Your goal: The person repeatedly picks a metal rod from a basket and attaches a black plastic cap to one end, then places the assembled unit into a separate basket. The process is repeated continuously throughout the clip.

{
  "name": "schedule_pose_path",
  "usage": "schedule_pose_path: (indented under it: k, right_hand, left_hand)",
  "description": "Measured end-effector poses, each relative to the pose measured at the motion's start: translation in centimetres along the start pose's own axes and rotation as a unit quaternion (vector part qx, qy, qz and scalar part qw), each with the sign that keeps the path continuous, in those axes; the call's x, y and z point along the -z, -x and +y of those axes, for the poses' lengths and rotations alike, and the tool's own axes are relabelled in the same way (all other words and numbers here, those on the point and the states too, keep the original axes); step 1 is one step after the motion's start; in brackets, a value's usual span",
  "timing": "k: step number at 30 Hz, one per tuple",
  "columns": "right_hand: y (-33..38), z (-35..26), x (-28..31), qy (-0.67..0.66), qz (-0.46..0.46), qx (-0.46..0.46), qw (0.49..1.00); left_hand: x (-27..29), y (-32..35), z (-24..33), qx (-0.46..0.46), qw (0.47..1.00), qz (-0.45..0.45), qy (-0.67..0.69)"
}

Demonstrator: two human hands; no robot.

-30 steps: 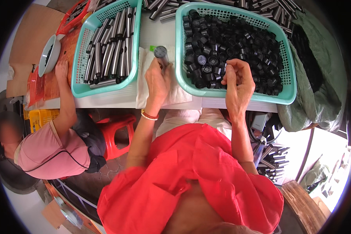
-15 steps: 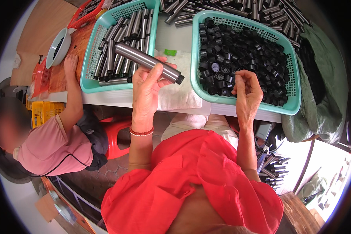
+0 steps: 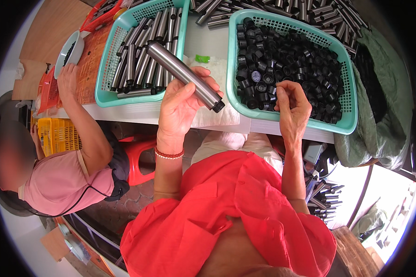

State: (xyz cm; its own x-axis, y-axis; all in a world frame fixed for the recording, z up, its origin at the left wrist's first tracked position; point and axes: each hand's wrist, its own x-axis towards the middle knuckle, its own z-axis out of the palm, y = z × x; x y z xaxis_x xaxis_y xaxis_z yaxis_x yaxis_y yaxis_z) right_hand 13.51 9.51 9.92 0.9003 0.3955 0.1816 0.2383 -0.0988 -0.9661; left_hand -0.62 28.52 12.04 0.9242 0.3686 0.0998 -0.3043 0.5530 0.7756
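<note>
In my left hand (image 3: 178, 108) is a steel tube (image 3: 182, 71), pinched between thumb and fingers. It slants from upper left to lower right, and a black threaded end piece (image 3: 218, 107) shows at its lower end. My right hand (image 3: 294, 104) is at the near edge of a teal basket (image 3: 321, 128) heaped with black plastic caps (image 3: 291, 51). Thumb and forefinger there are pressed together, and whatever may be between them is hidden. Beyond my left hand, a second teal basket (image 3: 125, 101) is filled with similar steel tubes (image 3: 145, 60).
More loose tubes (image 3: 282, 9) lie piled at the back. A small green piece (image 3: 202, 58) rests between the baskets. Green sheeting (image 3: 370, 138) hangs at the right. On the left, a co-worker's hand (image 3: 68, 78) is beside a white bowl (image 3: 74, 60), above a yellow crate (image 3: 55, 134).
The tube in my left hand has turned to a steeper slant, its black end lower and further right. My right hand has barely moved. The co-worker's hand has shifted left, beside the bowl.
</note>
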Motion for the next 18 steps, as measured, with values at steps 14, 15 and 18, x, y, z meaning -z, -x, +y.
schedule_pose_path:
  k: [14, 15, 18]
  right_hand:
    - [-0.1, -0.8, 0.1, -0.023, -0.026, -0.007, 0.999]
    - [-0.2, -1.2, 0.0, -0.029, -0.029, -0.001, 0.999]
    - [-0.5, -2.4, -0.5, -0.052, -0.065, 0.029, 0.996]
  left_hand:
    - [-1.6, 0.5, -0.5, 0.003, 0.974, 0.016, -0.227]
    - [-1.9, 0.7, -0.6, 0.006, 0.970, 0.016, -0.242]
    - [-2.8, 1.1, -0.6, 0.064, 0.953, 0.015, -0.294]
